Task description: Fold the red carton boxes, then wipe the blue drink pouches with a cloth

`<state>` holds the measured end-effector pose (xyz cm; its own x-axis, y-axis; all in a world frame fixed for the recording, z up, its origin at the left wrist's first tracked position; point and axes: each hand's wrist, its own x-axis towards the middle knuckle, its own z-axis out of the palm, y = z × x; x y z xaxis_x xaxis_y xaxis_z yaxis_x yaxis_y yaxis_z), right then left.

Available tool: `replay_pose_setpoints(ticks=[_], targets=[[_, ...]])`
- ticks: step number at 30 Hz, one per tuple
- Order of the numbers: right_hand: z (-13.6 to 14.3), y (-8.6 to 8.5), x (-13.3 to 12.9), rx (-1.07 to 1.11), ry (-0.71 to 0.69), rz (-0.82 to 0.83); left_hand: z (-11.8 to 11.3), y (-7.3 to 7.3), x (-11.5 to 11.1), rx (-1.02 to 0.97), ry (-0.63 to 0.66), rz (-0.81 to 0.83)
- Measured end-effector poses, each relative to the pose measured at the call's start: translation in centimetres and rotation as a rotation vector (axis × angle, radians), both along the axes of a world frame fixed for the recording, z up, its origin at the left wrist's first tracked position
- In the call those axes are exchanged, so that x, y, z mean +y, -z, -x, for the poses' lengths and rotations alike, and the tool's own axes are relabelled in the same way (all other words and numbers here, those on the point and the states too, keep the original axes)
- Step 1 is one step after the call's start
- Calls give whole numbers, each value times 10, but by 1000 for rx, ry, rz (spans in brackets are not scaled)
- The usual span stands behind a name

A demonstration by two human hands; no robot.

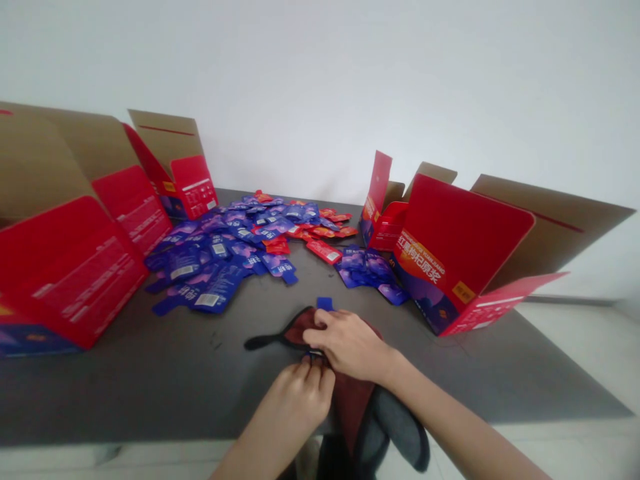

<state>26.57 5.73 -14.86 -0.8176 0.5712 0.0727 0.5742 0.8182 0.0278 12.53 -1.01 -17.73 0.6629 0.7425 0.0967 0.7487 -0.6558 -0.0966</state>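
A maroon cloth piece with black edging lies at the table's near edge, partly hanging over it. It has a narrow black tail on the left and dark grey padded flaps at the lower right. My right hand is closed on the cloth from above, thumb and fingers pinching it. Just below, my left hand is curled with its fingertips gripping near the same spot. A small white and blue bit shows between the hands, too hidden to name. A blue packet's end sticks out behind my right hand.
Blue and purple packets lie heaped with red packets at the table's back. A smaller blue pile sits right of it. Open red cartons stand at left, back left, right and back right.
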Motion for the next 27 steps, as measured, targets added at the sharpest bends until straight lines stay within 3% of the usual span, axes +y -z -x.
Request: replay_pose_setpoints(ticks=[5,8,11,13,17,19,22,25,27], targets=[[8,10,48,-18,159,-24,-1,6,1,-20,46,-110],[13,12,71,32,271,-35,-2,2,1,-52,29,-52],[8,4,73,113,356,-66,1,-1,2,-181,-25,38],[-4,-9,64,310,418,-130,5,-1,2,-423,-96,44],[-44,-42,32,1046,493,-325,9,-1,2,-1069,-387,57],[-64,-53,17,1234,509,-365,9,-2,-2,-1225,-515,130],[-83,-55,-1,1292,522,-336,9,1,-12,-1046,-622,72],[-89,-43,-13,1280,518,-281,14,4,-24,-628,-672,-238],[-90,-35,-20,1267,514,-253,18,3,-28,-430,-613,-391]])
